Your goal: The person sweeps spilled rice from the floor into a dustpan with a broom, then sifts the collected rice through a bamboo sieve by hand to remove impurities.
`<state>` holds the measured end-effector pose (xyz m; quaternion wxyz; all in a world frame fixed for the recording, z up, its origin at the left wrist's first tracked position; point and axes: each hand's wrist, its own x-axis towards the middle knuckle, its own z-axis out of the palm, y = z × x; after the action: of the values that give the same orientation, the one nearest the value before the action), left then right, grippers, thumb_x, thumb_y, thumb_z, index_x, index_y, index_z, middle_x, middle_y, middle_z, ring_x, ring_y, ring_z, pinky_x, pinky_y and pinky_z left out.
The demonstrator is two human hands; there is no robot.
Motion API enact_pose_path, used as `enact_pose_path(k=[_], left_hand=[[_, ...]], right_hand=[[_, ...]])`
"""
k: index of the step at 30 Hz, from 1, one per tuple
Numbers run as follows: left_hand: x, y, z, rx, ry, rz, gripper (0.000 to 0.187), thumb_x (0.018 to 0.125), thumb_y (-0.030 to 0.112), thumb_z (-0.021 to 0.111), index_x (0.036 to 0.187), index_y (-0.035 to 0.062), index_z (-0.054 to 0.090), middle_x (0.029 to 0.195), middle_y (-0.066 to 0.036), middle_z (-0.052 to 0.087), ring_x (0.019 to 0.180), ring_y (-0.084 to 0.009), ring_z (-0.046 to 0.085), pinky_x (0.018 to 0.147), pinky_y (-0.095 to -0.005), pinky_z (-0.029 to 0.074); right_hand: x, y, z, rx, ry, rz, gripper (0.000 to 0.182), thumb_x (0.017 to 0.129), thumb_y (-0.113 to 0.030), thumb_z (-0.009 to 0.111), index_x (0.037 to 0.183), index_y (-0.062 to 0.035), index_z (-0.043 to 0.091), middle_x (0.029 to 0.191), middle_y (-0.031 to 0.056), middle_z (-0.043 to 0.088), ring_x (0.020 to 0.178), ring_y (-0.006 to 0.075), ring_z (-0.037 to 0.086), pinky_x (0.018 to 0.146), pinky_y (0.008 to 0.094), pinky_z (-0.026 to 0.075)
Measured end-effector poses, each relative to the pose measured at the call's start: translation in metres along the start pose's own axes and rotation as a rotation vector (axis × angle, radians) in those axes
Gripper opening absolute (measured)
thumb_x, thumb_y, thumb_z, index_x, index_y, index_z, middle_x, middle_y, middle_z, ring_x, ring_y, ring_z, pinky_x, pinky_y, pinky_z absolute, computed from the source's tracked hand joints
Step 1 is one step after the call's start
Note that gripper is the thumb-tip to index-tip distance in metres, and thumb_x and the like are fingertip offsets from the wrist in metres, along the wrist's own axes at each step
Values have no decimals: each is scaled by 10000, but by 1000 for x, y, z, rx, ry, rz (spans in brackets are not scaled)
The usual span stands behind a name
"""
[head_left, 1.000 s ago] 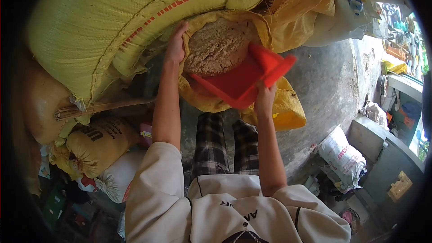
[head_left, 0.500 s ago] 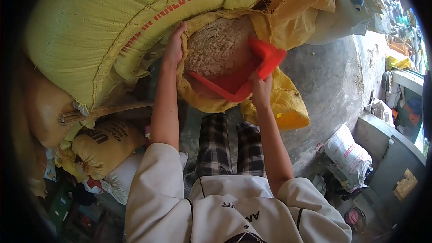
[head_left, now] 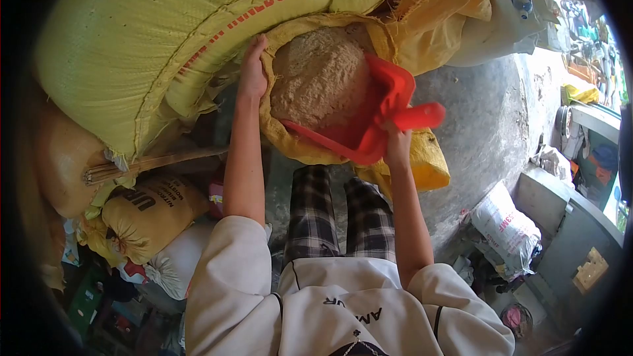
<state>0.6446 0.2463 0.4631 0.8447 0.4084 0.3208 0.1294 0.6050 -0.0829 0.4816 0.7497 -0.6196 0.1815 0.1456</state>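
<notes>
A red dustpan (head_left: 372, 138) is in the mouth of a yellow woven sack (head_left: 290, 148), with pale brown meal (head_left: 320, 76) heaped in and in front of it. My right hand (head_left: 397, 144) is closed round the dustpan by the base of its handle, which sticks out to the right. On the sack's left side, my left hand (head_left: 253, 74) grips the rim, fingers pointing up along it. How deep the pan sits in the meal is hidden.
A large full yellow-green sack (head_left: 119, 46) leans in from the upper left. Tied brown sack (head_left: 148, 214) and a bundle of sticks (head_left: 151, 165) are at left. A white printed sack (head_left: 504, 227) stands at right on the grey concrete floor (head_left: 468, 132).
The dustpan has shifted slightly right and toward me, and its handle now shows to the right. Meal is piled higher against the pan. My left hand stays on the rim.
</notes>
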Motion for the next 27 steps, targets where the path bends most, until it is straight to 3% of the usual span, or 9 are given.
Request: enact_pose_path(k=[2,4,8,10,14,20,22,26,27], left_hand=[[-1,4,-4,74,35,27,445,912,277,613,1269,30,516,1254,-25,532,1167,-149,488,1016,-291,337],[-3,9,-10,157,-92,27,359,927,313,596,1176,56,562,1125,17,556,1060,-100,491,960,-251,341],[-6,24,-13,379,-184,59,270,940,324,580,1047,76,579,972,46,535,913,-63,458,857,-221,355],[-11,31,-9,617,-197,169,248,951,328,565,971,81,568,879,53,514,825,-50,424,784,-211,355],[-9,32,-14,715,-182,209,239,954,307,564,976,70,571,851,43,511,797,-56,426,762,-214,363],[-40,28,-9,831,18,263,318,957,306,550,1096,20,534,1007,-66,609,992,-132,551,886,-268,412],[-63,18,-21,662,136,329,365,955,313,544,1136,-3,510,1117,-130,598,1091,-201,554,947,-312,405],[-126,-8,-53,749,357,229,474,944,430,518,1126,-7,501,1044,-113,579,977,-203,553,895,-326,419],[-143,-13,-53,787,371,132,484,943,457,505,1099,-1,500,994,-101,569,909,-188,552,829,-317,438]], right_hand=[[-12,-8,-7,43,0,23,293,710,7,526,999,-30,559,924,28,555,850,140,541,769,276,458],[-25,-33,0,91,6,60,434,696,11,525,1129,-21,538,1040,49,552,973,159,539,879,295,451],[-27,-39,-20,-31,7,10,505,684,3,525,1188,-17,507,1085,64,548,1013,174,538,903,306,448],[-29,-46,-27,-104,-26,-41,596,712,4,496,1306,4,444,1186,89,531,1093,210,544,946,322,464],[-27,-53,-32,-61,-26,37,699,690,9,473,1381,0,364,1287,108,481,1185,241,511,997,362,448],[-18,-43,-49,34,-38,85,737,672,11,445,1399,5,322,1381,172,421,1285,303,437,1034,440,426],[-28,-60,-44,207,-151,-13,748,668,14,421,1406,10,298,1381,189,414,1291,339,420,1048,489,405],[-39,-58,-57,308,-147,42,757,655,19,421,1403,-6,312,1400,183,401,1301,320,416,1054,469,402],[-41,-58,-59,303,-121,39,756,654,13,426,1402,-5,315,1393,179,409,1294,318,424,1050,468,406]])
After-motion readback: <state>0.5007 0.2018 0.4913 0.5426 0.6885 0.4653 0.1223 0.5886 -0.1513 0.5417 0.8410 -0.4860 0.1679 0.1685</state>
